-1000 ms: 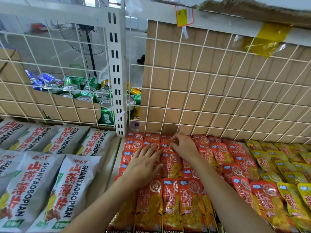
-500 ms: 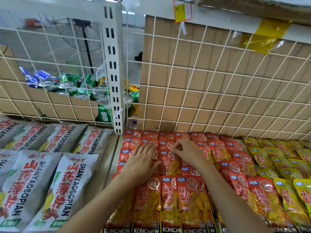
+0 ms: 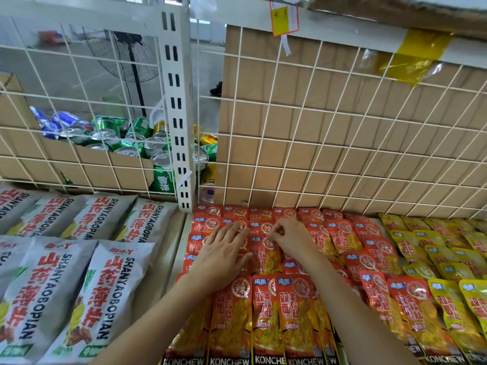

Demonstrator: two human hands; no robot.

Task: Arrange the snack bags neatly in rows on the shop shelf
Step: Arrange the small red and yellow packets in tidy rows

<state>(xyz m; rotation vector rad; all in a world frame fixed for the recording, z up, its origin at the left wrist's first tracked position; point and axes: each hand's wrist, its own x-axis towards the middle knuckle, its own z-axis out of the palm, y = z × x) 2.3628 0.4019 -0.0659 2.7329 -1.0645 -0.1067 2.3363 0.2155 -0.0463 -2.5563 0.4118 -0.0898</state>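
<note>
Barely shifted, left hand [image 3: 224, 256] flat on glossy red packets [image 3: 266, 314], right hand [image 3: 292, 237] fingers pinching one.

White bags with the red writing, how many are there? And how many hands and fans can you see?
White bags: 7, some cut off by the picture's edge
Hands: 2, the left hand lying flat, the right hand pinching a red bag
Fans: 1
Total: 10
</note>
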